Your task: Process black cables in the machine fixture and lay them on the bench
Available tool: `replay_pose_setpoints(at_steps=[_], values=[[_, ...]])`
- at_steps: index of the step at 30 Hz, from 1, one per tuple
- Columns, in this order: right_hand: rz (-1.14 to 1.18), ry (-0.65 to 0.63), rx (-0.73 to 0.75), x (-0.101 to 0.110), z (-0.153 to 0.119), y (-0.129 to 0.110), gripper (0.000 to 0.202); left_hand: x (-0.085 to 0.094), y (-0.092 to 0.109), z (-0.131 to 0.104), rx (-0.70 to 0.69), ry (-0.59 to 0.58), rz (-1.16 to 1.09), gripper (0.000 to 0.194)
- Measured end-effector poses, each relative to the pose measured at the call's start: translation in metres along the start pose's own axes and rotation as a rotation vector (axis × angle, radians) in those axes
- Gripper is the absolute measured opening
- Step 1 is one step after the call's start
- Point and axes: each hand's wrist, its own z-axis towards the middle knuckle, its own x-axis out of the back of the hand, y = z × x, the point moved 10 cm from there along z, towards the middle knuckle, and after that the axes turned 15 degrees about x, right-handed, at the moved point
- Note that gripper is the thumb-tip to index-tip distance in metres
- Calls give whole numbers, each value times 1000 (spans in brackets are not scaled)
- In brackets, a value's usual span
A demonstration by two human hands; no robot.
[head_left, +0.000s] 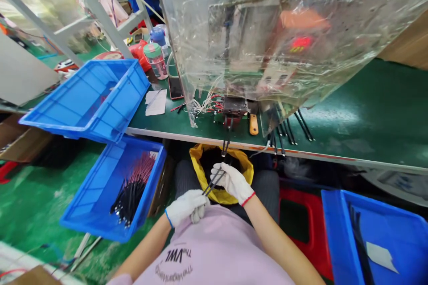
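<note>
Both of my hands wear white knit gloves. A pair of thin black cables slants upward between them, over my lap. My left hand is closed around the lower end of the cables, near my shirt. Further up, my right hand pinches the same cables above an open yellow bag between my knees. The cables' upper part reaches toward the table edge, below a small dark machine. Whether it touches the machine, I cannot tell.
Left, an upper blue bin sits above a lower blue bin with black and red cables. Clear plastic sheeting hangs over the green table. An orange handle and several black cables lie right. Another blue bin stands low right.
</note>
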Motion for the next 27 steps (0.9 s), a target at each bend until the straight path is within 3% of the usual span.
replay_pose_setpoints(at_steps=[8,10,13,15,19,22,27], values=[[23,231,74,28,21,0,19,1,-5,-6,19,63,11,33],[23,189,59,27,24,-1,18,4,-11,-6,19,83,-15,34],[-24,-17,-93,14,18,10,24,12,-18,-3,21,151,-37,33],[-92,-86,-166,12,11,19,27,16,-23,-1,42,194,-14,32],[-174,54,-93,30,17,23,21,13,-20,2,36,183,30,35],[-64,139,-61,38,25,27,18,12,-14,3,12,174,82,38],[71,123,-118,37,33,41,32,7,-16,14,73,163,228,38]])
